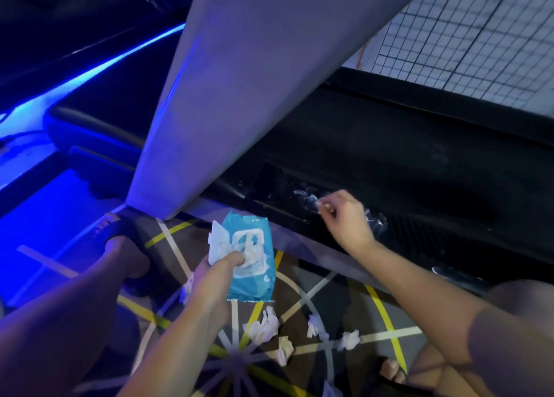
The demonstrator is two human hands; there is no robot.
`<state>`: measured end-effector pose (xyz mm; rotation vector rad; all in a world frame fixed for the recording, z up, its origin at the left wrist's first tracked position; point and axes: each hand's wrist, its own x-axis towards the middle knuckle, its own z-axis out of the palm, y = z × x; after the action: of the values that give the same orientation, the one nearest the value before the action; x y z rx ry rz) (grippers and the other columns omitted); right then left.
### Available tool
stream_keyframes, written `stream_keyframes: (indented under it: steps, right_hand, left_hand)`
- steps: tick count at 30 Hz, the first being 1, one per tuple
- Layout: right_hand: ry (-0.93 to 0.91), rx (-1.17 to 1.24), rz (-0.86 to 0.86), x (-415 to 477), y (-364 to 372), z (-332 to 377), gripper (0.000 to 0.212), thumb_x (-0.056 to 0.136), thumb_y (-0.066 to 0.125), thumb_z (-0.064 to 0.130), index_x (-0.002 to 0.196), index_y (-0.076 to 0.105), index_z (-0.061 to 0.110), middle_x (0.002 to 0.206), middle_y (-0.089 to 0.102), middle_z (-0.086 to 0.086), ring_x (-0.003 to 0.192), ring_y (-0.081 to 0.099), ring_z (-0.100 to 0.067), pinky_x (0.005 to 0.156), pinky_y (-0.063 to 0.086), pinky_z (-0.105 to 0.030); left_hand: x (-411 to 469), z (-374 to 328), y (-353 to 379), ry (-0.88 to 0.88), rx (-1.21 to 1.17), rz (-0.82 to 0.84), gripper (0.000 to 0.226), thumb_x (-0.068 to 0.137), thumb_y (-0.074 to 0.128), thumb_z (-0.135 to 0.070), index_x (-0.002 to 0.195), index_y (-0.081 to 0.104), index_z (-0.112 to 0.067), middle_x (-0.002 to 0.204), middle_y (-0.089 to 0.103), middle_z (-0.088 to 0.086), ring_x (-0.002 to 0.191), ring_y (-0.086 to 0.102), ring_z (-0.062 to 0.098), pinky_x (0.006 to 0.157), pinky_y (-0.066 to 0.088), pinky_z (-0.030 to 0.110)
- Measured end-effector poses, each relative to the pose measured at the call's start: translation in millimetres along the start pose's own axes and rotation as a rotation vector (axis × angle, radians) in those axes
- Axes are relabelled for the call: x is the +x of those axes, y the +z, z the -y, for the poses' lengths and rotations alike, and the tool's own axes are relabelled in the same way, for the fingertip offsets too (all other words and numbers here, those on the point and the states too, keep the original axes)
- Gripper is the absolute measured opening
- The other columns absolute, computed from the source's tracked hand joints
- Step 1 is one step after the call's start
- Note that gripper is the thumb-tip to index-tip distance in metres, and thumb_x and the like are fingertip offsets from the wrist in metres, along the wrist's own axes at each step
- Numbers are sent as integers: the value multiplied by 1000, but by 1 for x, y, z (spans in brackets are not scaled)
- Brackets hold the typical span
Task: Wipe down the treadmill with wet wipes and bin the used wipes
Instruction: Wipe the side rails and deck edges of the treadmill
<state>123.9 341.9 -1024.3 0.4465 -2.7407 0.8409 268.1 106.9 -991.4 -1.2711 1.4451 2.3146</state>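
Note:
A blue pack of wet wipes [254, 282] with its white lid flipped open is held by my left hand [221, 272] above the patterned floor; the thumb rests on the white opening. My right hand [344, 213] pinches a thin, see-through wet wipe [308, 198] against the black side rail of the treadmill [404, 168]. More of the wipe shows behind the wrist. A wide grey upright [239, 82] of the treadmill slants across the middle of the view. Several crumpled used wipes [263, 326] lie on the floor below my hands.
My sandalled feet [117, 225] stand at left and at lower right. A neighbouring black machine [99, 117] with blue strip lighting is at left. A white gridded wall [479, 37] rises behind the treadmill. No bin is in view.

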Motion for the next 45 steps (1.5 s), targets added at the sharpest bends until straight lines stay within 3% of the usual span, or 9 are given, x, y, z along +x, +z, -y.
stream_keyframes:
  steps: [5,15,20,24,31,34,40,43,45]
  right_hand:
    - [-165,-32,104,3,37,9,11,90,71,1,98,78,2,99,69,-8,89,68,-27,90,44,-18]
    - [301,-140,41,26,2,-35,16,91,64,3,94,79,7,101,71,-16,93,69,-33,87,55,-36]
    - [12,31,4,24,24,21,10,87,72,1,91,79,6,92,71,-11,82,64,-16,79,40,-6]
    - [-142,-38,128,21,48,25,11,88,72,3,95,80,5,97,74,-14,95,70,-30,91,54,-32]
    - [328,-296,127,35,24,-8,22,88,57,-6,92,77,3,97,66,-17,89,67,-35,68,49,-30]
    - [406,-260,93,44,10,-3,15,88,64,3,94,78,3,97,72,-18,93,68,-36,79,55,-36]
    - [75,32,121,43,32,31,6,84,77,10,88,81,13,90,72,-7,79,66,-17,74,45,-22]
    - [-132,-30,187,29,49,22,7,89,74,12,92,81,12,95,72,-9,90,70,-23,83,53,-28]
    - [-91,-92,153,33,46,8,9,90,72,11,89,81,10,96,72,-10,91,69,-27,83,56,-34]
  left_hand:
    - [6,0,-2,5,-13,-21,37,97,68,-6,133,63,-11,107,79,10,83,78,26,49,56,25]
    - [9,-1,-5,-1,-31,-14,47,96,69,-4,141,56,-11,120,74,12,89,75,27,45,54,24]
    - [11,-2,-7,22,-7,-18,40,94,70,-4,133,61,-10,111,77,11,87,77,28,51,56,27]
    - [11,-5,-10,4,-16,-28,41,95,71,-7,134,61,-12,112,78,11,91,78,30,63,59,34]
    - [9,-9,-17,5,-31,-67,37,94,70,-6,131,64,-10,103,79,12,79,77,28,46,54,26]
    - [10,-9,-19,3,-18,-73,40,93,71,-7,132,63,-12,107,78,11,85,78,29,52,56,28]
    - [7,-11,-18,24,19,-49,22,96,68,-3,109,62,-19,97,76,5,80,75,24,53,54,27]
    - [3,-14,-17,24,22,-33,28,96,68,-3,118,59,-18,99,74,4,81,74,24,48,53,25]
    - [2,-14,-17,26,21,-28,35,96,70,-4,125,55,-18,99,70,1,84,72,23,53,53,29]
